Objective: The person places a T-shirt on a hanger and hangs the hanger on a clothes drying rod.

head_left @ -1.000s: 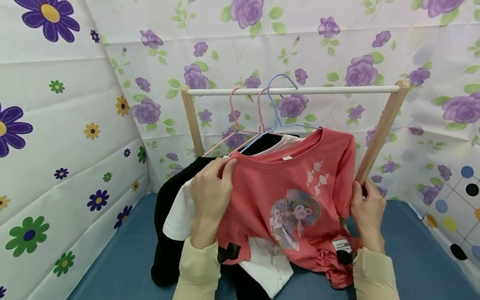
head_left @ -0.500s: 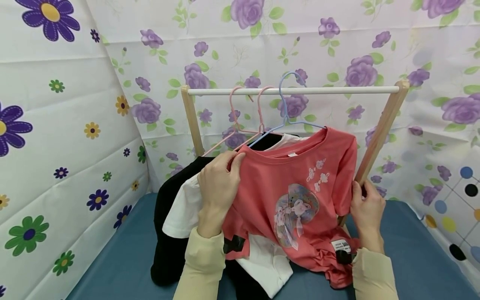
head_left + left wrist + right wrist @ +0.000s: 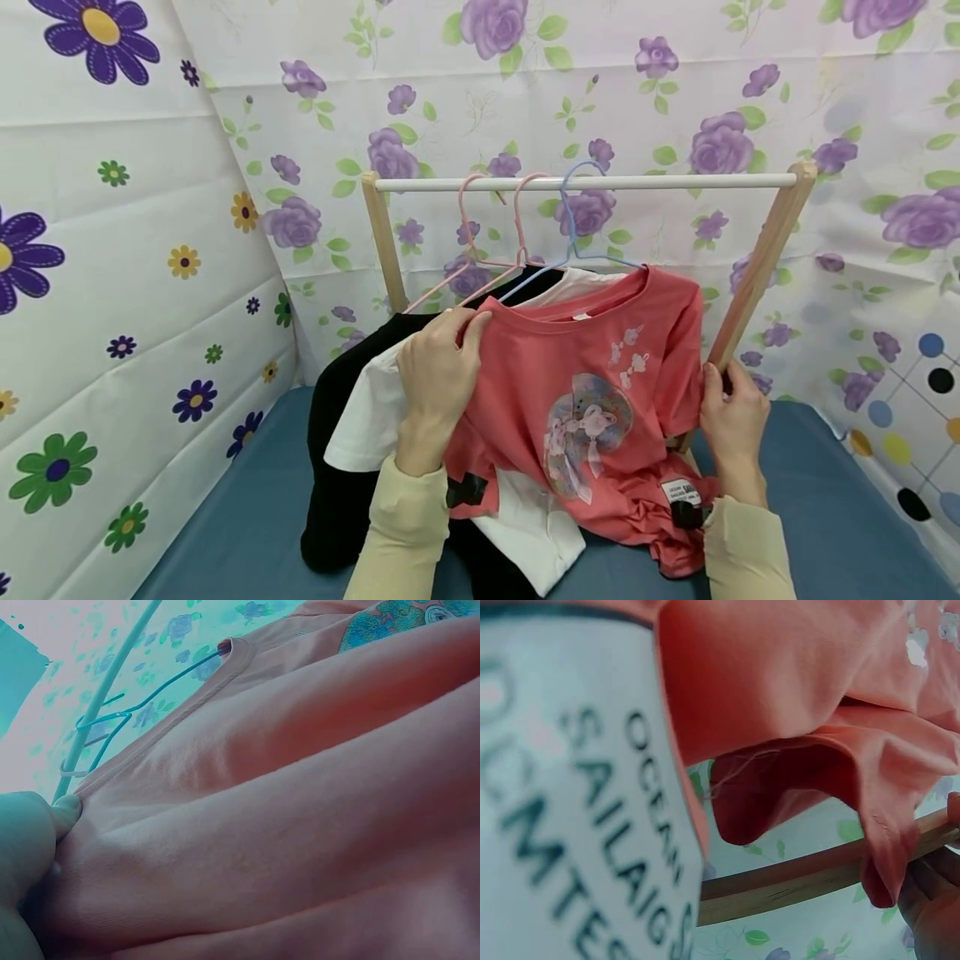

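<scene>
A coral-red T-shirt (image 3: 592, 392) with a round picture print hangs on a blue hanger (image 3: 572, 225). That hanger's hook passes over the white rod (image 3: 675, 181) of a clothes rack. My left hand (image 3: 438, 383) pinches the shirt's left shoulder by the collar, thumb in front; the left wrist view shows the thumb (image 3: 69, 812) on the cloth. My right hand (image 3: 737, 421) grips the rack's right wooden leg (image 3: 761, 267), beside the shirt's sleeve. In the right wrist view, fingers (image 3: 934, 911) wrap that leg below the sleeve opening.
Two pink hangers (image 3: 465, 225) hang on the rod to the left, with a white garment (image 3: 367, 421) and a black garment (image 3: 330, 467) behind the red shirt. The rack stands on a blue surface (image 3: 232, 508) between flowered cloth walls (image 3: 315, 125).
My left hand has shifted right with the shirt and the blue hanger. The hanger's hook rose slightly, then came down over the rod. My right hand has stayed on the leg.
</scene>
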Demonstrator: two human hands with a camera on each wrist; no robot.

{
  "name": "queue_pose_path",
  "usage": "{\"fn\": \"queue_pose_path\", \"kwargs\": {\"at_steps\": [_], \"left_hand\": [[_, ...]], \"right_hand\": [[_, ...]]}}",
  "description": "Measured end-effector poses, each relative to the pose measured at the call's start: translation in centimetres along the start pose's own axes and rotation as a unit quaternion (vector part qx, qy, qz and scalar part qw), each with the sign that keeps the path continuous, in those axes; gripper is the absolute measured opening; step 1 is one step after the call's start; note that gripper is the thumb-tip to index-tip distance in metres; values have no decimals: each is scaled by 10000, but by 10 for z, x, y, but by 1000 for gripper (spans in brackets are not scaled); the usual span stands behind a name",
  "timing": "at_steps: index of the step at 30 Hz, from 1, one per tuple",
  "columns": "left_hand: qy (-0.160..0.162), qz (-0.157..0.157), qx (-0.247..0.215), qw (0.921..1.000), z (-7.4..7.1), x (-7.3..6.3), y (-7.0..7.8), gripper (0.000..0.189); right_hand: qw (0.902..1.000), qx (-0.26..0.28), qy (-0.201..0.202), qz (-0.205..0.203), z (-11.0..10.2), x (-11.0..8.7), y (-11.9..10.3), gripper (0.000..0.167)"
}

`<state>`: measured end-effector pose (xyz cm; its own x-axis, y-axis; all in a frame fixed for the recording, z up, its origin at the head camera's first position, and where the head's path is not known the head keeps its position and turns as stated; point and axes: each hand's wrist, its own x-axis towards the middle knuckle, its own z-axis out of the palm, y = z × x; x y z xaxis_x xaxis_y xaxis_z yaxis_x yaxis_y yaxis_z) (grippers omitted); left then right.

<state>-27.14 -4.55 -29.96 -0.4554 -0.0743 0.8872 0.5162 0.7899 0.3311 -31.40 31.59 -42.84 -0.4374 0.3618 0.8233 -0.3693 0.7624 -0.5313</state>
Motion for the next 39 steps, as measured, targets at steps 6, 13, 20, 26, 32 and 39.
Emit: {"fn": "queue_pose_path", "kwargs": {"at_steps": [6,13,20,26,32,39], "left_hand": [[-126,-51,-45,9999,2,-7,-6,26],[-178,12,-111,9998,4,-11,-11,26],[-264,86,-272,9992,3,-15,-11,26],[-207,34,-419,9989,2,-21,-10,24],[-242,249,-358,9988,-5,-24,-12,21],[-217,514,-149,9983,-21,-31,-14,19]], "right_hand": [[9999,-49,-73,129,-2,-3,0,21],[9998,-87,-63,189,-4,-6,-1,22],[9987,-299,-143,396,-10,-10,-3,24],[9912,-453,-616,1077,-21,-10,-12,30],[9741,-158,-1315,1832,-31,-19,-33,46],[9576,-14,-2123,1949,-41,-35,-55,56]]}}
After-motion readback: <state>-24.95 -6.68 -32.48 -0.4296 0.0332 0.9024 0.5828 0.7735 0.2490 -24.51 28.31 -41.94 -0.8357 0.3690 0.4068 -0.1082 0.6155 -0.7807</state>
